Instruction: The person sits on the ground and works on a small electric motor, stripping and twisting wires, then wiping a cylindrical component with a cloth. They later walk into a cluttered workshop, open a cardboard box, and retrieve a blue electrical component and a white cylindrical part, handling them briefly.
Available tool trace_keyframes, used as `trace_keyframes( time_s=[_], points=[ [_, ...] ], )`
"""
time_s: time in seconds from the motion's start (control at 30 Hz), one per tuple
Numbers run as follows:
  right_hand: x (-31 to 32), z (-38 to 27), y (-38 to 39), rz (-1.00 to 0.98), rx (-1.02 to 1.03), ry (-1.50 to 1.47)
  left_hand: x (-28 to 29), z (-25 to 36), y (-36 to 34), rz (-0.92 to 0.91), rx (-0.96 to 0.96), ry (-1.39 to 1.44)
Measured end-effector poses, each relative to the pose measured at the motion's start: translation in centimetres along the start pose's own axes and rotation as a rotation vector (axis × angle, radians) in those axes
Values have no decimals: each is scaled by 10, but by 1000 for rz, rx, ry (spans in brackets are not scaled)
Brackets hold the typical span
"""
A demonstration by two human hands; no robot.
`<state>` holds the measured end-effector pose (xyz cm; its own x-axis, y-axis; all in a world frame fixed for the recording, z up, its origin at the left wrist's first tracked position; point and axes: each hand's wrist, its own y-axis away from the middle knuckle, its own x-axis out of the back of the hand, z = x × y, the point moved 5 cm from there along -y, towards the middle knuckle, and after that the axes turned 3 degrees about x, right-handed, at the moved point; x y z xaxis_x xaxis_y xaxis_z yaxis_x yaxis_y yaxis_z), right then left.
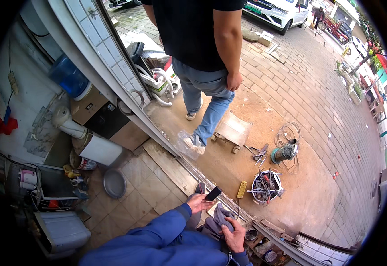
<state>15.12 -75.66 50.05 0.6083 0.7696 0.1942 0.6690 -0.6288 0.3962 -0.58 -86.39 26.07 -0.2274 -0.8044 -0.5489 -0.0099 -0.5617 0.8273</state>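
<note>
Near a white tub (279,178) heaped with hand tools (264,185), pinching a black slab (213,193) in the left hand (198,203) — jutting past the fingertips (208,205). Clutching grey cloth (220,216) in a curled right hand (234,236).

door track (230,201) just beyond left hand (199,204), gap between stool (232,129) and power strip (242,189)

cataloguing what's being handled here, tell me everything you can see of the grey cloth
The grey cloth has a faint purplish tint and looks like soft, plain fabric. It is bunched up in loose folds, so its full shape can't be told. The right hand grips it at its right side. In the picture it sits just below the dark rectangular object in the left hand. What supports its underside is hidden.
</note>
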Motion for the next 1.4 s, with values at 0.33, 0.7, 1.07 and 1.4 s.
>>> trace_keyframes(
  time_s=[0.33, 0.7, 1.07, 1.4],
  points=[
    [54, 24, -74, 162, -107, -129, 44, 30, -72, 408, 12, -13],
    [79, 27, -113, 138, -148, -121, -45, 462, 29, 81, -884, 585],
    [59, 15, -142, 60, -123, -85, -8, 211, -35, 208, -253, -175],
    [-7, -53, -193, -91, 259, 114, -180, 81, 62, -422, 208, 83]
  ],
)
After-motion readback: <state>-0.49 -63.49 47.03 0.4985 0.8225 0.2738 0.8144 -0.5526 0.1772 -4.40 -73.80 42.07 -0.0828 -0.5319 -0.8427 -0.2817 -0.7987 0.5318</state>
